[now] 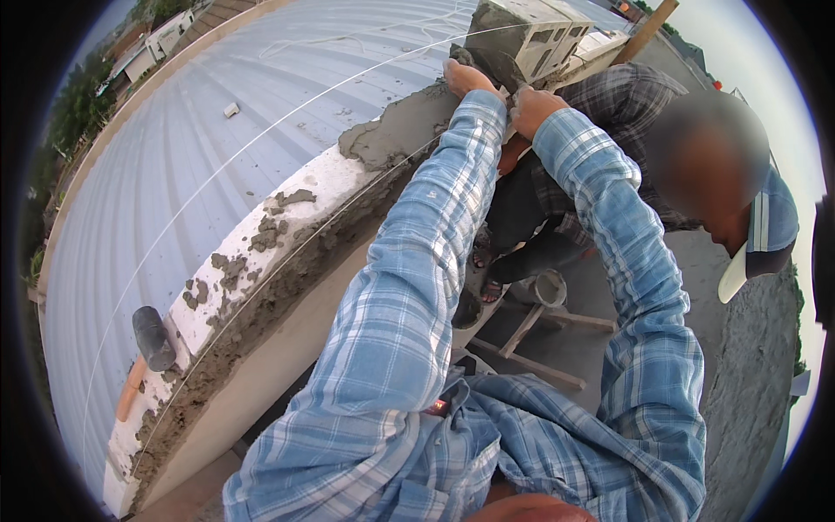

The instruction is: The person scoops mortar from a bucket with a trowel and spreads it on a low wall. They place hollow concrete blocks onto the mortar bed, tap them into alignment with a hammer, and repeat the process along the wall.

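Atop the wall (313,178) at its far part sits a block (503,43), the left hand (470,80) and right hand (534,111) close to its near lower end, fingers partly curled; whether they grip anything I cannot tell. Mortar (400,129) spreads just nearer, a mallet (155,337) lies well apart, and a co-worker (622,104) bends at right.

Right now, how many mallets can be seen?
1: a black-headed mallet at the lower-left stretch of the mortar-spotted wall. Others may be hidden behind the person's arms.
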The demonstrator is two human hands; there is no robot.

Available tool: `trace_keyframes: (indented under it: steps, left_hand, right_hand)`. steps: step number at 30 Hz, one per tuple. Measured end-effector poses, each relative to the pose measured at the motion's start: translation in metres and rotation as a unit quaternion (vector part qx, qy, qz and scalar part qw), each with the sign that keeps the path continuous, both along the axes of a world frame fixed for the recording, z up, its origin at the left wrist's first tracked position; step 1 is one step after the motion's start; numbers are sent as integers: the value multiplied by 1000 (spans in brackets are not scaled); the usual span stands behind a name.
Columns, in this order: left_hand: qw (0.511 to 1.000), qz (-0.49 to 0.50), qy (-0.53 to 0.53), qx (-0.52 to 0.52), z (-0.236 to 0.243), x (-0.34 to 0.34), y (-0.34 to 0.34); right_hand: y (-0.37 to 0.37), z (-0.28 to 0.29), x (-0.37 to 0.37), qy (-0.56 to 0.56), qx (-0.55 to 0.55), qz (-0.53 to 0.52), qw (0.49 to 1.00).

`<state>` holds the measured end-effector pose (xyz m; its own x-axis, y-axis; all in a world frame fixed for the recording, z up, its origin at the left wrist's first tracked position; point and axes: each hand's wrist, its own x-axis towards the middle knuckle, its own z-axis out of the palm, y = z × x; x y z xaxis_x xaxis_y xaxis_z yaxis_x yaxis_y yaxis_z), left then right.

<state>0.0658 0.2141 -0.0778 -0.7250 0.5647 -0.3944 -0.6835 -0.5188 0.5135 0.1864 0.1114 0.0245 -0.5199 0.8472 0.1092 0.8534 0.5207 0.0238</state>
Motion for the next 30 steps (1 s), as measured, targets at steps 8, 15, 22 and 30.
trace_keyframes:
  steps: [8,15,22,30]
  left_hand:
    - [994,-35,-76,69,13,-5,-26]
    - [994,-67,-90,17,30,8,-41]
    - [983,-152,16,102,87,9,-106]
    - [969,-238,34,51,23,138,-237]
  right_hand:
    - [25,-28,7,15,7,34,999]
    - [110,-90,19,-118,-29,158,980]
    - [44,-26,46,23,4,173,985]
    - [-167,-100,168,326,-218,-22,920]
